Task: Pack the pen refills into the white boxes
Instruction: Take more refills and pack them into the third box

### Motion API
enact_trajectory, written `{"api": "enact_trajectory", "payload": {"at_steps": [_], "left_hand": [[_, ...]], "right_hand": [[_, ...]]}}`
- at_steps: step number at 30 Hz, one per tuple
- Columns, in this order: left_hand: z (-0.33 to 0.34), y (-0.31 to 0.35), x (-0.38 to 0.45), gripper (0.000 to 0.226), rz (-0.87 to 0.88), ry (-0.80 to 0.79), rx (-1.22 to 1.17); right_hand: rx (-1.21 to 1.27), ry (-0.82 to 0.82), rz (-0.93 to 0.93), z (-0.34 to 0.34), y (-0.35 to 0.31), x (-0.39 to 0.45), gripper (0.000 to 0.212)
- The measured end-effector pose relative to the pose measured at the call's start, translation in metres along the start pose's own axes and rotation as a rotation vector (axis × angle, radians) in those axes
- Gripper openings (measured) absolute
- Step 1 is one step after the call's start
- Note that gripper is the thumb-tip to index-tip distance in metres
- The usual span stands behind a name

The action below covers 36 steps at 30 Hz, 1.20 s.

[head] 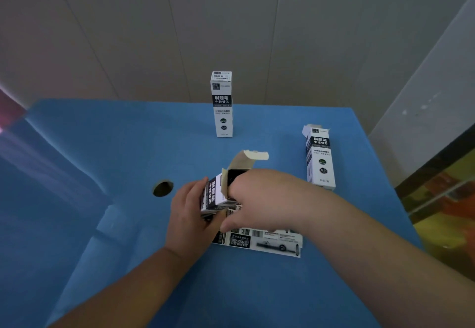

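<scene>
While the left hand (191, 214) grips a white box (218, 195) from its left side, fingers curled round the lower part, the box stands tilted above the blue surface (128, 148) with its top flap (250, 158) folded open. The right hand (257, 199) covers the box's right side and open mouth, thumb pointing down toward the left hand; whether it pinches pen refills cannot be told, since its fingers are hidden. Something dark shows inside the opening. A flattened box (264, 241) lies on the surface just under both hands. A closed box (222, 104) stands upright near the far edge, and another box (320, 158) with loose top flaps stands to the right. A round hole (162, 188) sits in the surface left of the hands.
</scene>
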<state>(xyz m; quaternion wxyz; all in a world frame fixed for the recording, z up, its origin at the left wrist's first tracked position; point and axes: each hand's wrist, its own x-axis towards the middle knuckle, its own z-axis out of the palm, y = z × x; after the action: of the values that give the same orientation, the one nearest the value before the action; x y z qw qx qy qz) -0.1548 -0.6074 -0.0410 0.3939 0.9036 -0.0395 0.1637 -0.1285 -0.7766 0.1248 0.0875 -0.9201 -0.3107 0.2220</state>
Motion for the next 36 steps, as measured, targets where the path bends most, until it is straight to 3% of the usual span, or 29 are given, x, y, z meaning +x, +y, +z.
{"api": "enact_trajectory", "payload": {"at_steps": [3,6,12,15,18,22,25,28,31,36], "left_hand": [[0.0,0.0,0.002,0.08,-0.043,-0.01,-0.019],[0.001,-0.003,0.004,0.075,-0.045,-0.016,-0.011],[0.007,-0.011,0.0,0.071,0.056,0.04,0.012],[0.007,-0.01,-0.001,0.073,0.092,0.055,0.007],[0.006,-0.014,0.002,0.074,0.008,0.018,-0.068],[-0.002,-0.013,0.004,0.067,-0.123,0.021,-0.4],[-0.012,-0.009,0.01,0.052,-0.044,0.081,-0.482],[-0.023,0.003,0.021,0.063,0.045,0.03,-0.524],[-0.028,0.02,0.023,0.069,0.106,-0.092,-0.557],[-0.031,0.032,0.019,0.097,0.161,-0.226,-0.499]], "right_hand": [[0.137,0.0,0.018,-0.003,0.003,-0.004,0.028],[0.259,0.107,0.054,-0.011,0.008,-0.018,0.022],[0.003,0.129,0.02,-0.005,-0.002,-0.028,0.027],[0.017,0.122,-0.002,0.0,-0.002,-0.024,0.024],[0.167,0.232,-0.009,0.007,0.003,-0.022,0.021],[0.525,0.623,-0.009,0.026,0.011,-0.026,0.043],[0.775,0.878,-0.006,0.041,0.013,-0.026,0.039],[0.96,0.844,0.102,0.051,0.01,-0.014,0.044],[1.206,0.731,-0.028,0.058,0.007,-0.002,0.044],[1.147,0.91,-0.185,0.055,0.004,-0.005,0.037]]}}
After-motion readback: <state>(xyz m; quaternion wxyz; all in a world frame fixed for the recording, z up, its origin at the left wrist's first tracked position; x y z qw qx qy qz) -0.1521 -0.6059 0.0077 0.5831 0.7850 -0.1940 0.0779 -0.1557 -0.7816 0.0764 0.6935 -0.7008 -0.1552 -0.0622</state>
